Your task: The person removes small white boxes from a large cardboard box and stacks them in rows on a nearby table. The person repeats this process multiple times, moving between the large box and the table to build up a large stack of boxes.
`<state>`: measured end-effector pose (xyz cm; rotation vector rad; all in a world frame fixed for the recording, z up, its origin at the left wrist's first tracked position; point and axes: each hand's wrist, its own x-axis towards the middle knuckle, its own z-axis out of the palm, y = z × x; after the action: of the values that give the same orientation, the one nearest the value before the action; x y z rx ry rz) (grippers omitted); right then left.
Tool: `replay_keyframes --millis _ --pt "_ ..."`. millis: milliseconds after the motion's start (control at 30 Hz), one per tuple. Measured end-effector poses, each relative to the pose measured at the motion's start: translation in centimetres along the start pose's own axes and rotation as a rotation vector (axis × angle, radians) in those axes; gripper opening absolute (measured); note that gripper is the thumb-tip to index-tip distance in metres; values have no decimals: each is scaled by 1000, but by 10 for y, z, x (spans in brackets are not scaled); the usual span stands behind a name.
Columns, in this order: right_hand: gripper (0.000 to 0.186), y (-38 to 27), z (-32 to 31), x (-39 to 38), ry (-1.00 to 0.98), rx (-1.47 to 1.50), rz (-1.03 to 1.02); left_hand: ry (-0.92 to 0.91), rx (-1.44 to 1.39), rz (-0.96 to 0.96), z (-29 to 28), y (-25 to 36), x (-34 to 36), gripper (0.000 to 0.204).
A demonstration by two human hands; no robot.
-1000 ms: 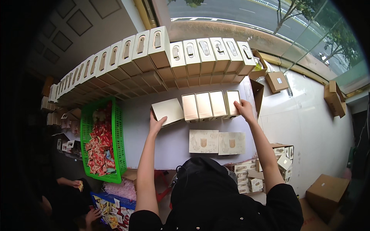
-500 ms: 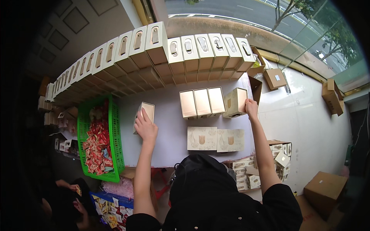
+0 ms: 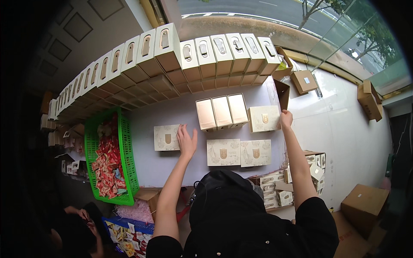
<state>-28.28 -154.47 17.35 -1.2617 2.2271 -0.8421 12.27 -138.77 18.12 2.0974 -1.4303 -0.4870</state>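
A cream gift box (image 3: pixel 161 139) with a small shield emblem lies flat on the left part of the table. My left hand (image 3: pixel 186 142) rests against its right edge, fingers stretched and apart. At the right, my right hand (image 3: pixel 286 119) has its fingers curled at the right edge of another cream gift box (image 3: pixel 258 119), which also lies face up. Between them stand three boxes (image 3: pixel 221 112) with plain pinkish-gold faces up. Two more emblem boxes, a left one (image 3: pixel 217 157) and a right one (image 3: pixel 262 159), lie side by side nearer me.
A long curved row of tall boxes (image 3: pixel 167 60) lines the table's far side. At the left stands a green basket (image 3: pixel 127 155) of red packets. A blue crate (image 3: pixel 109 223) and another person's hands (image 3: pixel 84 213) are lower left. An open carton of boxes (image 3: pixel 275 189) stands lower right.
Both handled boxes have tipped from standing upright to lying flat with emblems up. My left hand has shifted right, off the box's top to its right edge.
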Motion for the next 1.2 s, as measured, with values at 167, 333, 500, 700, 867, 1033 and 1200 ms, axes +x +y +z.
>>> replay_keyframes --millis 167,333,500,700,867,1033,1200 --pt "39 -86 3 -53 -131 59 -549 -93 -333 5 -25 73 30 70" --pt "54 -111 38 -95 -686 74 -564 -325 -287 68 -14 66 45 67" --pt "50 -84 45 -77 -857 630 -410 -238 -520 49 -26 5 48 49" --pt "53 -58 28 -57 -891 739 46 -155 -574 -294 -36 -72 42 69" --pt "54 -64 48 -65 -958 585 -4 -38 -182 -151 -33 -33 38 76" --pt "60 -72 76 -84 -985 613 71 128 -222 -194 -58 -32 37 69" --pt "59 -15 135 -69 -586 35 -303 301 253 197 -62 20 28 55"
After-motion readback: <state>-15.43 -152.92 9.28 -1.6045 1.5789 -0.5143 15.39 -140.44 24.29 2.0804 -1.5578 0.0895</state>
